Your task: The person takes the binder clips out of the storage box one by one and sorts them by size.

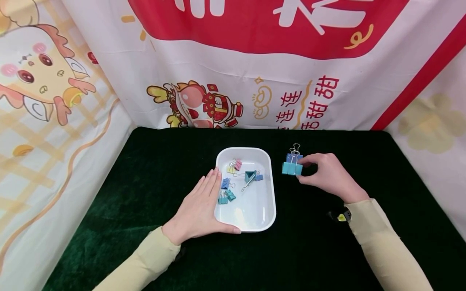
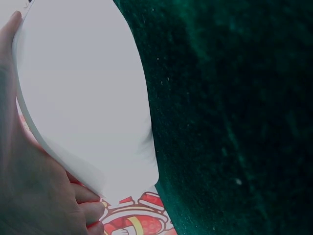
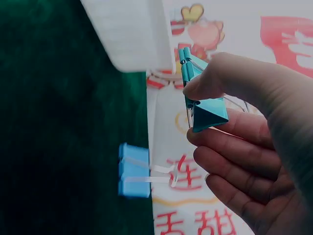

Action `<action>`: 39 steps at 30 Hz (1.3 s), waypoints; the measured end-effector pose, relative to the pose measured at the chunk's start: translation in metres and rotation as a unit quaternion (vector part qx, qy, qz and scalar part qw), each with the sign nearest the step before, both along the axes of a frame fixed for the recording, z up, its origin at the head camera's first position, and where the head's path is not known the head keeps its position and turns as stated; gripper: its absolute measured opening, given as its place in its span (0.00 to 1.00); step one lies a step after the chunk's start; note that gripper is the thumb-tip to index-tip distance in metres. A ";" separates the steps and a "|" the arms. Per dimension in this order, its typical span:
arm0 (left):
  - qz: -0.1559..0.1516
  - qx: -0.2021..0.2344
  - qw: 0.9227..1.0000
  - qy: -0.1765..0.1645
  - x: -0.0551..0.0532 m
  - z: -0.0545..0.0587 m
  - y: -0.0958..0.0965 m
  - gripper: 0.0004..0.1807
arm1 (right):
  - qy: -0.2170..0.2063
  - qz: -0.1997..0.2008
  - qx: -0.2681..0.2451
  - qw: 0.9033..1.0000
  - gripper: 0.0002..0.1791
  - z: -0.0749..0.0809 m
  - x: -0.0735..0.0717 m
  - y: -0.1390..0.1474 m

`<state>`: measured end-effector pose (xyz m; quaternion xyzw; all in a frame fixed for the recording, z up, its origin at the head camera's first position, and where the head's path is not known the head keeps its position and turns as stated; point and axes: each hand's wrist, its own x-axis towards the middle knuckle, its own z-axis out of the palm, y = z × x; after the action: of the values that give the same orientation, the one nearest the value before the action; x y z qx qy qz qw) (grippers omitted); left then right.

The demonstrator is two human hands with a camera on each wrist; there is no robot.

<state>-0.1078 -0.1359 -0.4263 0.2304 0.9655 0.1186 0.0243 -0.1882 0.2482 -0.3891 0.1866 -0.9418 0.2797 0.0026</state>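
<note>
My right hand [image 1: 329,176] pinches a large teal binder clip [image 1: 292,169] between thumb and fingers, to the right of a white tray [image 1: 273,202]. In the right wrist view that teal clip [image 3: 209,116] is under my thumb. Just behind it, on the table, is a blue binder clip [image 1: 294,157], which the right wrist view shows apart from my fingers. My left hand [image 1: 196,206] rests along the tray's left side with straight fingers, its thumb at the near edge. Several small clips and a larger dark teal clip [image 1: 250,176] lie in the tray.
A dark green cloth [image 1: 145,182] covers the table. Inside the tray are a pink clip [image 1: 238,164], a yellow clip [image 1: 231,169] and blue and teal ones. A printed curtain [image 1: 225,81] hangs behind the table's far edge.
</note>
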 end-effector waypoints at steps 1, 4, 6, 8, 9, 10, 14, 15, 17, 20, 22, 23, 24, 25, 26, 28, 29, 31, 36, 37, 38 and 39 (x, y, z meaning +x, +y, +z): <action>0.000 0.000 1.000 -0.001 0.000 0.000 0.000 0.81 | -0.004 -0.006 0.001 1.000 0.20 -0.002 0.000 0.005; 0.001 -0.001 1.000 0.000 0.001 0.001 0.000 0.81 | -0.022 -0.025 0.002 0.999 0.20 -0.009 0.000 0.018; 0.001 -0.001 1.000 0.000 0.001 0.001 0.000 0.81 | -0.032 -0.034 0.001 0.999 0.20 -0.013 -0.001 0.028; 0.001 -0.001 1.000 -0.001 0.001 0.001 0.001 0.81 | -0.041 -0.040 0.003 0.998 0.20 -0.017 -0.002 0.038; 0.002 -0.001 1.000 -0.002 0.001 0.002 0.001 0.81 | -0.043 -0.044 0.005 0.998 0.21 -0.019 -0.002 0.043; 0.002 -0.001 1.000 -0.002 0.001 0.002 0.001 0.81 | -0.045 -0.047 0.007 0.998 0.21 -0.020 -0.003 0.047; 0.003 0.000 1.000 -0.003 0.002 0.002 0.001 0.81 | -0.062 -0.061 0.012 0.996 0.23 -0.027 -0.005 0.064; 0.003 -0.001 1.000 -0.003 0.002 0.002 0.001 0.81 | -0.067 -0.066 0.013 0.996 0.23 -0.028 -0.006 0.068; 0.003 -0.001 1.000 -0.003 0.002 0.002 0.001 0.81 | -0.073 -0.073 0.017 0.994 0.24 -0.031 -0.008 0.075; 0.002 -0.002 1.000 -0.003 0.002 0.003 0.001 0.81 | -0.071 -0.079 0.024 0.994 0.24 -0.036 -0.012 0.086; 0.003 -0.002 1.000 -0.003 0.002 0.003 0.001 0.81 | -0.066 -0.081 0.027 0.994 0.24 -0.040 -0.015 0.091; 0.004 -0.001 1.000 -0.004 0.002 0.003 0.001 0.81 | -0.064 -0.081 0.028 0.994 0.23 -0.041 -0.016 0.094; 0.004 -0.001 1.000 -0.004 0.002 0.003 0.001 0.81 | -0.062 -0.081 0.029 0.994 0.23 -0.042 -0.018 0.096; 0.005 0.000 1.000 -0.004 0.002 0.003 0.001 0.81 | -0.061 -0.082 0.029 0.994 0.23 -0.043 -0.020 0.098; 0.005 -0.001 1.000 -0.006 0.002 0.003 0.001 0.81 | -0.061 -0.083 0.030 0.994 0.23 -0.044 -0.022 0.099; 0.006 -0.001 1.000 -0.006 0.002 0.003 0.001 0.80 | -0.062 -0.086 0.031 0.994 0.23 -0.045 -0.026 0.101; 0.006 -0.002 1.000 -0.007 0.002 0.003 0.001 0.80 | -0.062 -0.088 0.031 0.994 0.23 -0.045 -0.028 0.102; 0.006 -0.001 1.000 -0.007 0.002 0.003 0.001 0.80 | -0.063 -0.089 0.034 0.993 0.24 -0.046 -0.033 0.102; 0.004 0.003 1.000 -0.004 0.002 0.002 0.001 0.80 | -0.069 -0.089 0.043 0.993 0.24 -0.048 -0.046 0.102; 0.004 0.003 1.000 -0.003 0.002 0.002 0.001 0.80 | -0.071 -0.087 0.044 0.993 0.24 -0.048 -0.048 0.102; 0.004 0.003 1.000 -0.002 0.002 0.002 0.001 0.80 | -0.073 -0.086 0.045 0.993 0.24 -0.049 -0.050 0.102; 0.003 0.003 1.000 0.000 0.002 0.001 0.001 0.80 | -0.075 -0.084 0.046 0.993 0.25 -0.049 -0.052 0.102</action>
<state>-0.1057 -0.1351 -0.4248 0.2274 0.9659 0.1212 0.0236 -0.2404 0.3499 -0.4382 0.0855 -0.9636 0.2477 -0.0529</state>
